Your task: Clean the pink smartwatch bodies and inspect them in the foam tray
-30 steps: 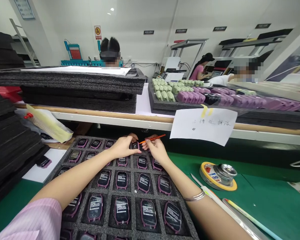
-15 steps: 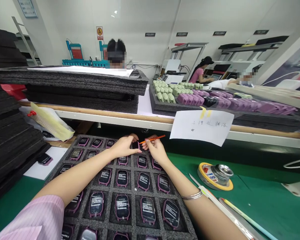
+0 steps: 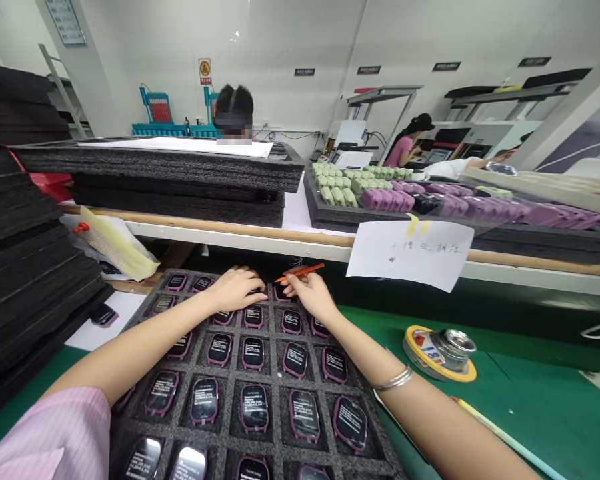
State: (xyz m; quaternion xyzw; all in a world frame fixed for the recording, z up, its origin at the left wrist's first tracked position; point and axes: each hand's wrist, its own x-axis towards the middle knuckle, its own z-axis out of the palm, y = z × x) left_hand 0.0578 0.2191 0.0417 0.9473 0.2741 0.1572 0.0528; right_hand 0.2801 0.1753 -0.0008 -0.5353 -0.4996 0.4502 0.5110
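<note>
A black foam tray [image 3: 230,373] on the green mat holds several purple-rimmed watch bodies [image 3: 253,352] with dark labelled screens, one per cell. My left hand [image 3: 235,287] rests low over the tray's far row, its fingers curled down onto a dark watch body [image 3: 254,294] that is mostly hidden beneath them. Just to the right, my right hand [image 3: 307,293] pinches a thin orange stick [image 3: 303,272] that points up and right. A silver bangle [image 3: 393,380] sits on that wrist. The two hands are nearly touching.
Black foam sheets are stacked at the left [image 3: 25,267] and on the shelf [image 3: 180,180]. A white note [image 3: 410,253] hangs from the shelf edge, below trays of green and purple cases [image 3: 380,197]. A yellow tape roll with a metal cup [image 3: 440,350] lies right. Other people work beyond.
My left hand has come down from holding the watch body up between both hands and now presses it at the tray's far row. The right hand keeps the orange stick.
</note>
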